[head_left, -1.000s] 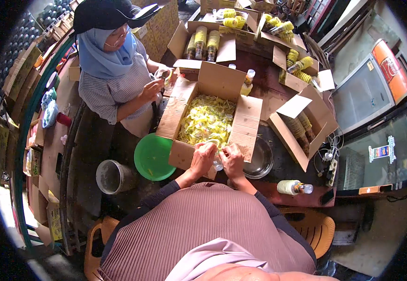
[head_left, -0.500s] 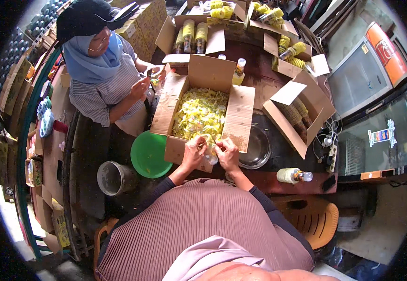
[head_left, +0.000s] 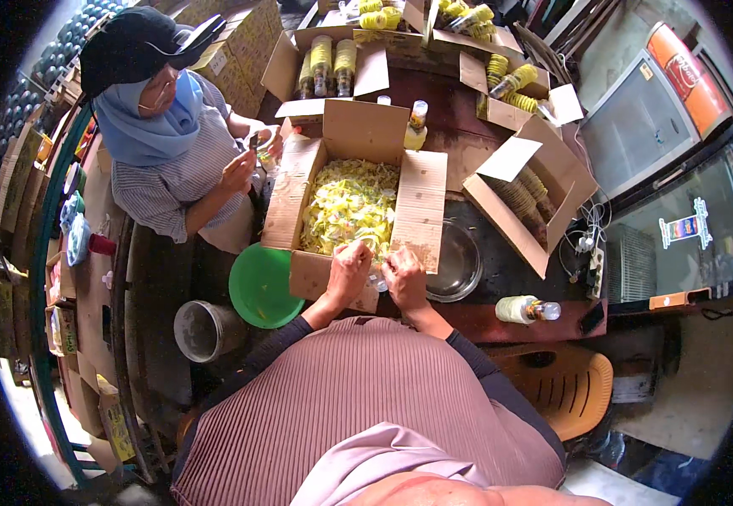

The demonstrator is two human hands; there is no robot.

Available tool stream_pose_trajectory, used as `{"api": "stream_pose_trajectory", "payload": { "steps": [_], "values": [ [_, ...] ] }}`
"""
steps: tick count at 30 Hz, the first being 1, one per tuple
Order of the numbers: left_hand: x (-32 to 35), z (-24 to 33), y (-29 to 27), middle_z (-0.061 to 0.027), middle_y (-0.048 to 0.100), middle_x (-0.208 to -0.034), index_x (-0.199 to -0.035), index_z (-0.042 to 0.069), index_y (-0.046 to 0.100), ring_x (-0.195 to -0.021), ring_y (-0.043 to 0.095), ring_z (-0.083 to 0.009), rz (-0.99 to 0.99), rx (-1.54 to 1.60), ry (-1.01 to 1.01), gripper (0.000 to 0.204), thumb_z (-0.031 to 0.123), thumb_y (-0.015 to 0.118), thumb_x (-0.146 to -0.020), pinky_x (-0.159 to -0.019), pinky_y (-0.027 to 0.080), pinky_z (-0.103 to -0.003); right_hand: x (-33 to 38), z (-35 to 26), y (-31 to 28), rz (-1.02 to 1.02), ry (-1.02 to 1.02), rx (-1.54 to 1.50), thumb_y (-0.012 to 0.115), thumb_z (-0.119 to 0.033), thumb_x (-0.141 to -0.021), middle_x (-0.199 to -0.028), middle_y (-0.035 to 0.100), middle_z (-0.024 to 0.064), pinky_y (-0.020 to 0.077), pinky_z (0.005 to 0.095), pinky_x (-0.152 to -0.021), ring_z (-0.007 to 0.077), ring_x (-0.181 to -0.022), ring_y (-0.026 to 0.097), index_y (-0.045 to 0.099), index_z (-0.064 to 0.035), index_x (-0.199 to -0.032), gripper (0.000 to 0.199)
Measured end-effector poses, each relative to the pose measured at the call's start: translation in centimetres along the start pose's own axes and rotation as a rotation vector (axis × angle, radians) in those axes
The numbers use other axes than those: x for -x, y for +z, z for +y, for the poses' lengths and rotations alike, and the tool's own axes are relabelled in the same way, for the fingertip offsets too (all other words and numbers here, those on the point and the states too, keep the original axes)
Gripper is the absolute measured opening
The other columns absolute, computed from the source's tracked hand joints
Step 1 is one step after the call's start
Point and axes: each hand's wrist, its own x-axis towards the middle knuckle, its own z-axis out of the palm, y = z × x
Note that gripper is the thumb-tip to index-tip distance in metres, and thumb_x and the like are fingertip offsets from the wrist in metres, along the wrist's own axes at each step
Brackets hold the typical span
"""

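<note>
Head: carton (head_left: pixel 420 207) farther left (in-frame)

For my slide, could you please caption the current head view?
Left hand and right hand, close together, near an open cardboard box of yellow strips.

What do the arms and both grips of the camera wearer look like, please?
The left sleeve and right sleeve are close-fitting, very dark, nearly black, with no clear marking. Both end short of the wrist, so part of each forearm is bare. The left grip and right grip are human hands without gloves. Rings would be too small to tell.
</note>
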Motion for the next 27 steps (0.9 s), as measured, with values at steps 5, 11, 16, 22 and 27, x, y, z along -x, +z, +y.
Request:
{"api": "stream_pose_trajectory", "payload": {
  "steps": [5,11,16,22,27],
  "values": [
    [1.0,-0.4,1.0,-0.0112,0.056,-0.066,-0.079,0.006,0.051,-0.067,0.059,-0.0297,-0.064,-0.075,0.116,0.008,0.004,0.059,-0.08,-0.078,0.044,-0.04,-1.1,0.8,0.4,0.001,0.1,0.049,0.064,-0.01,-0.076,-0.08,0.055,0.012,0.0482,0.0412,-0.065,0.0307,-0.075,0.058,0.062,-0.0041,-0.081,0.008],
    [-0.1,-0.8,0.8,-0.0108,0.06,-0.07,-0.08,0.004,0.052,-0.068,0.062,-0.0286,-0.096,-0.041,0.06,0.013,0.003,0.065,-0.075,-0.072,0.048,-0.038,-1.2,1.5,0.1,-0.057,0.412,-0.319,0.064,-0.012,-0.075,-0.078,0.06,0.0125,0.05,0.0374,-0.063,0.0286,-0.071,0.062,0.066,-0.0034,-0.08,0.01],
    [-0.3,-1.0,0.6,-0.0142,0.062,-0.075,-0.088,0.0,0.053,-0.07,0.063,-0.0247,-0.17,0.161,-0.246,0.018,0.006,0.065,-0.075,-0.065,0.05,-0.034,0.0,1.9,0.3,-0.121,0.28,-0.333,0.063,-0.015,-0.076,-0.078,0.06,0.0121,0.0505,0.037,-0.065,0.0284,-0.071,0.062,0.067,-0.0045,-0.082,0.013],
    [-0.5,-1.1,0.3,-0.0148,0.063,-0.074,-0.086,-0.001,0.056,-0.073,0.066,-0.0254,-0.134,0.178,-0.29,0.013,0.005,0.064,-0.078,-0.064,0.051,-0.034,-0.5,1.0,-0.5,-0.1,0.283,-0.213,0.063,-0.015,-0.077,-0.078,0.057,0.0121,0.0494,0.0398,-0.066,0.0294,-0.075,0.06,0.065,-0.0061,-0.083,0.011],
    [-0.1,-1.1,0.3,-0.0152,0.061,-0.071,-0.078,-0.001,0.055,-0.069,0.063,-0.0305,-0.086,0.097,-0.149,0.008,0.003,0.062,-0.077,-0.062,0.048,-0.038,-0.2,0.0,-0.6,-0.077,0.063,-0.077,0.062,-0.013,-0.078,-0.078,0.053,0.012,0.0486,0.0404,-0.069,0.0298,-0.079,0.058,0.06,-0.0051,-0.083,0.01]
  ]
}}
